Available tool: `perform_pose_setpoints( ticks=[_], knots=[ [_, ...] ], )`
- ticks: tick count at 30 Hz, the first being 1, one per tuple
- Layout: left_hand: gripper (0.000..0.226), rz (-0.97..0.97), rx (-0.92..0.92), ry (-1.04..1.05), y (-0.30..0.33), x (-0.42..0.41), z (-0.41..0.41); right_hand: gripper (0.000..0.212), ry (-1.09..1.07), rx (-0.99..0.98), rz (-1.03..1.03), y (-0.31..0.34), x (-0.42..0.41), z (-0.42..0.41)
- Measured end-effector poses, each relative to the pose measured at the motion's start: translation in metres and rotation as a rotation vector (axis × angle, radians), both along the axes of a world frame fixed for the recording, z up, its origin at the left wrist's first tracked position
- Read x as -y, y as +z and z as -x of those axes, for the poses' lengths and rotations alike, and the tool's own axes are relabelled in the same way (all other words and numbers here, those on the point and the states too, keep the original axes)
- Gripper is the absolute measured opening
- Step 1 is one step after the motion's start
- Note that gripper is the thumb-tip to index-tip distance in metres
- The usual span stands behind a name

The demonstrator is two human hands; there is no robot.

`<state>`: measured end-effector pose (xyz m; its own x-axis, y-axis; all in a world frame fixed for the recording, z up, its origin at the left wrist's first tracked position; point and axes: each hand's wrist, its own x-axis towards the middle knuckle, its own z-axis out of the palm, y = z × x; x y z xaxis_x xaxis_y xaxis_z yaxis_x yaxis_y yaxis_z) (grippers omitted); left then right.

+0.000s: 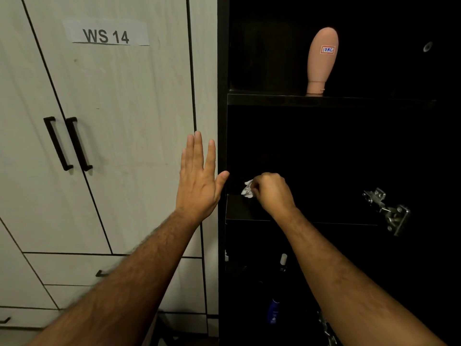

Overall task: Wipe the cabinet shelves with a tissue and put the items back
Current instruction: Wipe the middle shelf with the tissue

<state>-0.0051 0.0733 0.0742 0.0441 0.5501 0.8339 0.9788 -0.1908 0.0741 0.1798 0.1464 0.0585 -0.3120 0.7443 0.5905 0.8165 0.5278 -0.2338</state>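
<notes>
My right hand [273, 193] grips a crumpled white tissue [247, 189] at the left end of the middle shelf [244, 211] of the dark open cabinet. My left hand [199, 176] lies flat with straight fingers against the white cabinet side, its thumb at the dark cabinet's left edge [222, 121]. A peach-coloured bottle [321, 61] with a small label stands upside down on the upper shelf [274, 99]. Lower down in the dark stand a blue bottle [273, 312] and a white-capped bottle [283, 262].
A white wardrobe with two black handles [67, 143] and a "WS 14" label [106, 36] fills the left. Drawers [74, 268] sit below it. A metal hinge [389, 211] sticks out at the cabinet's right side, and another [326, 330] shows low down.
</notes>
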Motion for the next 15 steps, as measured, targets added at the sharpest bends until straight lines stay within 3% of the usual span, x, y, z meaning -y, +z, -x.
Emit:
perform_pose_setpoints(
  ticks=[6,9,11,15],
  knots=[
    [0.073,0.042,0.008,0.037,0.003,0.002,0.004,0.014,-0.145,-0.692,-0.053,0.084,-0.001,0.0],
    [0.075,0.054,0.005,0.044,0.003,0.002,0.006,0.021,-0.071,-0.956,-0.038,0.113,0.004,0.015],
    [0.075,0.057,0.007,0.038,0.003,0.002,0.006,0.02,-0.003,-0.955,-0.033,0.119,0.009,0.031],
    [0.075,0.072,0.0,0.036,0.003,0.001,0.007,0.018,-0.055,-0.695,0.039,0.12,0.011,0.055]
  ],
)
